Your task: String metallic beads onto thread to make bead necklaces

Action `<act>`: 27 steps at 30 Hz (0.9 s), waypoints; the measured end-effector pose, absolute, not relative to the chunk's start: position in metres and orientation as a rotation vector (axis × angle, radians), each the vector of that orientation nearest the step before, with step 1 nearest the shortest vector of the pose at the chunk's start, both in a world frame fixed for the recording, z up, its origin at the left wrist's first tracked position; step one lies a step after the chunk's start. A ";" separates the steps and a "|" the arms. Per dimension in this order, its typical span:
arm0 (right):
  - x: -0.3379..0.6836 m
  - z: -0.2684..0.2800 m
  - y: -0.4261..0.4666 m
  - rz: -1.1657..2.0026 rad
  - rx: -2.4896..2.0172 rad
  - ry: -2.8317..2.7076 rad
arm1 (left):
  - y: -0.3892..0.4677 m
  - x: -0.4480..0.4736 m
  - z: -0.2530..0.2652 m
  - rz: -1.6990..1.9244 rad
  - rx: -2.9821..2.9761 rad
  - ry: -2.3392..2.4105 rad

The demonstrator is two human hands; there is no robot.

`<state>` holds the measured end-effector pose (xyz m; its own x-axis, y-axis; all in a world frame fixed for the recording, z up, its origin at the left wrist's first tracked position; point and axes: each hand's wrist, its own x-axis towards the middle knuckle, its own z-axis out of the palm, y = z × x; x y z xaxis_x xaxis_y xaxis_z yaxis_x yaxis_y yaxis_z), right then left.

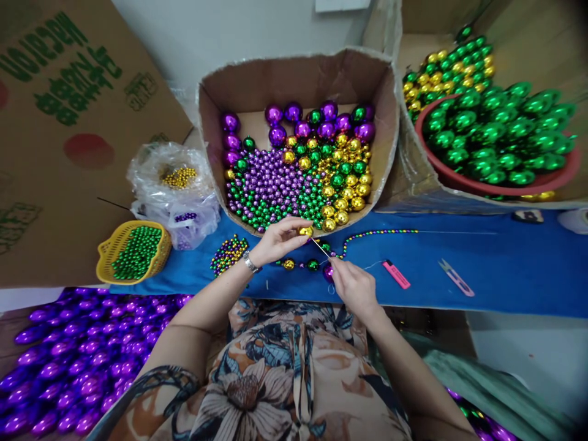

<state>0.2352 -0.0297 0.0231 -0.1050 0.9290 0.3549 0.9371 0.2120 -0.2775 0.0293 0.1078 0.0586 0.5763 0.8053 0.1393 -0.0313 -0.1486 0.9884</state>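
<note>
My left hand [281, 239] pinches a shiny gold bead [305, 231] at the near edge of the cardboard box of beads. My right hand [353, 285] is closed on a thin needle [320, 246], whose tip reaches the gold bead; I cannot tell whether it is inside the hole. Below the hands lies a strung row with a gold bead, a green bead [312, 264] and a large purple bead [327, 272], the last partly behind my right hand. A string of small mixed beads [381, 233] curves away to the right, ending in bare thread.
A cardboard box [298, 76] of purple, green and gold beads stands ahead. On the blue cloth [505, 263] lie a pink cutter [395, 274], thread snips [456, 278] and a small bead pile [229, 254]. A yellow basket [103, 260] is left; a red basin [500, 184] of green beads is right.
</note>
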 end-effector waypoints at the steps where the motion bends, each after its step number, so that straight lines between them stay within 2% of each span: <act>1: 0.234 0.023 -0.030 0.012 -1.709 -2.030 | 0.105 0.031 0.058 0.835 1.517 0.669; 5: 0.231 0.020 -0.029 0.177 -1.617 -1.975 | 0.093 0.039 0.051 0.818 1.310 0.652; 11: 0.232 0.016 -0.028 0.155 -1.591 -1.947 | 0.096 0.039 0.044 0.804 1.395 0.641; 15: 0.236 0.017 -0.027 0.119 -1.645 -1.903 | 0.134 0.042 0.044 0.859 2.037 0.991; 18: 0.238 0.017 -0.026 0.077 -1.688 -1.890 | 0.162 0.054 0.042 0.634 2.527 1.163; 21: 0.238 0.015 -0.026 0.065 -1.698 -1.881 | 0.176 0.066 0.039 0.492 2.693 1.183; 24: 0.238 0.014 -0.028 0.096 -1.704 -1.861 | 0.177 0.069 0.038 0.606 2.606 1.158; 27: 0.239 0.015 -0.029 0.120 -1.704 -1.853 | 0.168 0.064 0.044 0.864 2.120 1.088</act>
